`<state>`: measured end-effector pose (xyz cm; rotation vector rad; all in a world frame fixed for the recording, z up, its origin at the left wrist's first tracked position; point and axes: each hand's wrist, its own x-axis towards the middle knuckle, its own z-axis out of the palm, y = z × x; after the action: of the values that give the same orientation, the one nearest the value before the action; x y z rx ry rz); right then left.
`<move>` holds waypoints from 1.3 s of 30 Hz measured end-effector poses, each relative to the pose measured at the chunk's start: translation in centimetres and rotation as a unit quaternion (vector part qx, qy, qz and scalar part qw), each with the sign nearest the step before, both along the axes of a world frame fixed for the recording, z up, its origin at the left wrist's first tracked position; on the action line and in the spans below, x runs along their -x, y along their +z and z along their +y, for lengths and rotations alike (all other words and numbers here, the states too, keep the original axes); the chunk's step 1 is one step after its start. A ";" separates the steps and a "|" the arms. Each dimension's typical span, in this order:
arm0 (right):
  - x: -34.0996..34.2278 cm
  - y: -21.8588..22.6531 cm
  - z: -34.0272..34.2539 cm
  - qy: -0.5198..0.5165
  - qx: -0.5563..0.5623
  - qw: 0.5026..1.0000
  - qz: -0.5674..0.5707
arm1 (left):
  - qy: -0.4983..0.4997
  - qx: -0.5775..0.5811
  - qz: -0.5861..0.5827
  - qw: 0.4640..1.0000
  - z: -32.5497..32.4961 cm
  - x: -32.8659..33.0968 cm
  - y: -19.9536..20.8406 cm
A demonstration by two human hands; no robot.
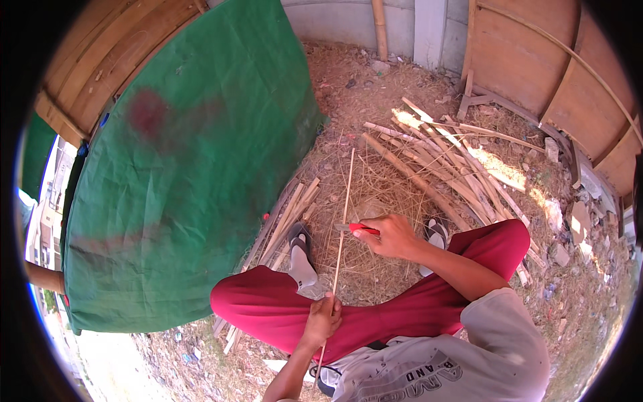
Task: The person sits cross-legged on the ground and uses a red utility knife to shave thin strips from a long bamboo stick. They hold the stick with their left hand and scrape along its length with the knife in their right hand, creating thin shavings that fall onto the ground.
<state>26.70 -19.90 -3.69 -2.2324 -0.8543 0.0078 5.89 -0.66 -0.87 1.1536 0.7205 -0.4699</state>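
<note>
A long thin bamboo strip (345,201) runs from near my lap outward between my feet. My left hand (322,320) is closed round its near part, beside my left thigh. In my right hand (388,236) is a utility knife with a red handle (365,230), gripped in closed fingers. Its short blade (343,227) points left and meets the strip about midway along, or lies just over it; I cannot tell whether it cuts in. The near end of the strip passes below my left hand toward my waist.
Split bamboo pieces (462,167) lie heaped at the far right, with more bamboo strips (295,208) by my left foot. Thin shavings (375,181) cover the ground between. A green tarp (194,174) hangs at the left; wooden panels (529,53) stand at the back right.
</note>
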 end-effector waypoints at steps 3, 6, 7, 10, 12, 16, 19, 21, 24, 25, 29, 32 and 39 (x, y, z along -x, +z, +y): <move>-0.2 0.8 0.2 0.006 0.027 1.000 0.012 | -0.076 -0.260 -0.209 0.940 -0.7 1.7 -3.9; -0.3 0.3 0.1 -0.001 0.033 0.999 -0.019 | -0.003 -0.101 -0.039 0.994 -1.6 1.0 -2.0; -0.3 0.3 0.1 -0.002 0.037 0.999 -0.022 | -0.008 -0.108 -0.035 0.994 -1.5 1.0 -2.1; -0.3 0.1 0.2 -0.003 0.052 0.998 -0.027 | -0.015 -0.123 -0.029 0.992 -1.4 1.3 -2.0; -0.2 -0.1 0.5 -0.003 0.063 0.998 -0.029 | -0.009 -0.125 -0.030 0.992 -1.6 1.4 -1.4; -1.0 -0.1 0.8 -0.048 0.105 0.993 0.020 | -0.041 -0.186 -0.028 0.981 -1.1 2.8 -2.3; -6.6 -0.1 -1.7 -0.190 0.212 0.956 0.069 | -0.127 -0.282 -0.022 0.951 -1.3 5.4 -1.3; -9.9 -2.0 -4.7 -0.267 0.208 0.940 0.047 | -0.134 -0.242 0.018 0.961 -0.9 6.4 -0.1; -11.2 -1.6 -5.8 -0.330 0.172 0.928 0.029 | -0.115 -0.260 0.036 0.958 -0.3 6.8 1.5; -11.2 -0.9 -5.8 -0.343 0.171 0.923 0.030 | -0.108 -0.257 0.034 0.960 -0.1 6.7 1.6; -9.2 1.2 -4.4 -0.282 0.106 0.951 0.073 | -0.087 -0.198 0.024 0.976 0.4 5.2 2.2; -7.6 1.1 -3.4 -0.210 0.023 0.967 0.142 | -0.068 -0.158 0.008 0.985 0.2 3.1 2.5; -0.2 1.1 -0.9 -0.015 -0.062 0.996 0.057 | -0.074 -0.248 -0.071 0.963 0.7 -0.1 -0.4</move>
<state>26.90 -20.77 -2.63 -2.1078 -0.7390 0.0663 5.97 0.03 -1.22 1.7037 0.6456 -0.3337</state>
